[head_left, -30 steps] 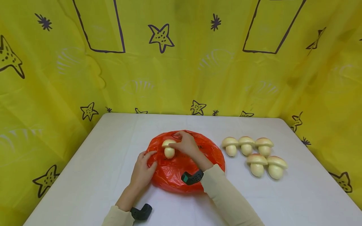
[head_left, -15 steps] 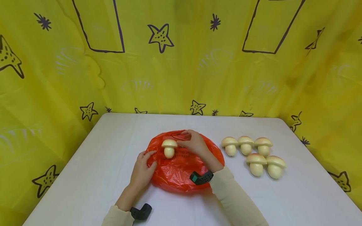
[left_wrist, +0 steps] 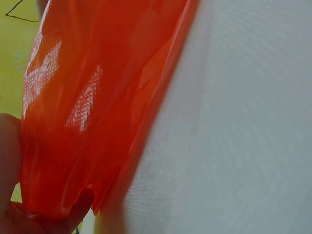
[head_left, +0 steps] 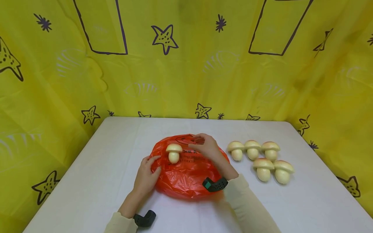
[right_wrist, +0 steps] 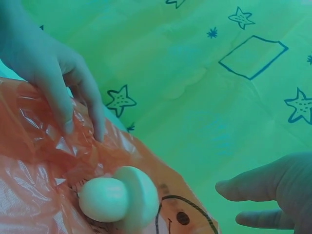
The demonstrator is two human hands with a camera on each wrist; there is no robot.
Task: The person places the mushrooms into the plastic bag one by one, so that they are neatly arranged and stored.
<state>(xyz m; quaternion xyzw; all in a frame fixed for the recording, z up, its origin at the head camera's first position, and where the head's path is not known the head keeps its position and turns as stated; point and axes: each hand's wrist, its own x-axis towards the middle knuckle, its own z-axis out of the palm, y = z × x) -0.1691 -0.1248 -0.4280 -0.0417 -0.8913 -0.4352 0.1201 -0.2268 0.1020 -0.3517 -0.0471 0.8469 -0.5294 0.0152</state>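
Observation:
A flat red plastic bag (head_left: 189,181) with dark print lies on the white table. One toy mushroom (head_left: 174,153), with a pale cap and stem, lies on the bag's left half; the right wrist view also has it, stem toward the left. My left hand (head_left: 146,174) rests on the bag's left edge, thumb and forefinger apart on the red plastic. To the right of the mushroom, my right hand (head_left: 207,148) hovers over the bag with fingers spread and nothing in them. A gap shows between its fingertips and the mushroom in the right wrist view.
Several more toy mushrooms (head_left: 263,169) stand in two rows on the table (head_left: 122,142), right of the bag. Yellow sheeting (head_left: 186,81) with drawn stars rises behind the table and along both sides.
My right hand has let go of the mushroom and moved right, away from it. The mushroom stays on the bag, and my left hand keeps its place.

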